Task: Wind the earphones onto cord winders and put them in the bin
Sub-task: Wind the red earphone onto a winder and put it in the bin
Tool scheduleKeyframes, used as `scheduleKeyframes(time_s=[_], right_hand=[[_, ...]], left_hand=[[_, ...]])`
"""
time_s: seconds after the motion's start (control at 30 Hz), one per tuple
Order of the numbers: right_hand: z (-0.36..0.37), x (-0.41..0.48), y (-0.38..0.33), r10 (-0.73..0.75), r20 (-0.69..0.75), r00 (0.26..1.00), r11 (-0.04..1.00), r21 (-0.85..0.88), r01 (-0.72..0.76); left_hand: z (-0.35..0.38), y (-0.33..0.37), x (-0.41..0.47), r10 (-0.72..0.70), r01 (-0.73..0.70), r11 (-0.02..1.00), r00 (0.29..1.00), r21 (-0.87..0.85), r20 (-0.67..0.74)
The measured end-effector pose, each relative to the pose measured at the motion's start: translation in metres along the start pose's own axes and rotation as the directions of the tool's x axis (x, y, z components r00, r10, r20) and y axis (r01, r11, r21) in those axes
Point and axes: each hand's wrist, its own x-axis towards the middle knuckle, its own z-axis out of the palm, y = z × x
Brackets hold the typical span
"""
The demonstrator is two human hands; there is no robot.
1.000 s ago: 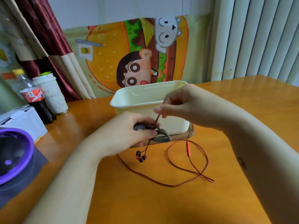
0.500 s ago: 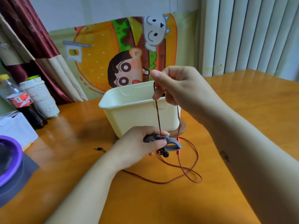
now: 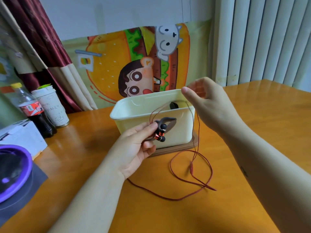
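Head view, earphones [image 3: 160, 135], bottle [image 3: 36, 118], red label [image 3: 31, 107] illegible

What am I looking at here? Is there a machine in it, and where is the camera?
There is no machine. These are a person's two bare hands, seen from one camera worn on the head, looking forward and down. The left hand grips a grey cord winder with the earbuds against it. The right hand, partly blurred, holds up a loop of the red cord above the cream bin. The rest of the cord lies loose on the wooden table. The bin stands on a brown board, and something dark lies inside it. At the far left stand a cola bottle, a paper cup and a white box, with a purple round object nearer the camera.
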Motion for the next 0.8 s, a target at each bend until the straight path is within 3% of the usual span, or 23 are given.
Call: scheduleKeyframes(time_s=[0.1, 0.17, 0.27, 0.4, 0.5, 0.63, 0.73, 0.8], right_hand=[[-0.001, -0.008, -0.012, -0.138, 0.0, 0.99, 0.989, 0.052, 0.138], [0.004, -0.018, -0.02, -0.216, 0.165, 0.962, 0.975, 0.084, 0.204], [0.02, -0.033, -0.025, -0.317, 0.348, 0.882, 0.935, -0.041, 0.352], [0.031, -0.038, -0.019, -0.349, 0.303, 0.887, 0.888, -0.197, 0.416], [0.032, -0.039, -0.015, -0.289, 0.232, 0.929, 0.936, -0.134, 0.325], [0.038, -0.039, -0.016, -0.107, 0.236, 0.966, 0.991, 0.108, 0.083], [0.04, -0.04, -0.018, 0.057, 0.379, 0.923, 0.924, 0.331, -0.193], [0.04, -0.04, -0.017, 0.126, 0.406, 0.905, 0.865, 0.402, -0.301]], left_hand=[[0.0, 0.004, 0.001, 0.003, -0.016, 0.992, 0.994, -0.123, -0.109], [0.001, 0.005, 0.002, 0.013, -0.037, 0.988, 0.987, -0.15, -0.158], [0.002, 0.002, 0.001, 0.052, -0.08, 0.988, 0.979, -0.132, -0.198], [0.004, -0.004, 0.001, 0.1, -0.128, 0.987, 0.963, -0.097, -0.252], [0.005, -0.004, 0.002, 0.156, -0.182, 0.981, 0.947, -0.071, -0.281], [0.006, -0.003, 0.004, 0.25, -0.267, 0.964, 0.913, -0.01, -0.322], [0.005, -0.002, 0.003, 0.283, -0.289, 0.957, 0.9, 0.034, -0.332], [0.004, -0.002, 0.003, 0.312, -0.313, 0.948, 0.89, 0.052, -0.332]])
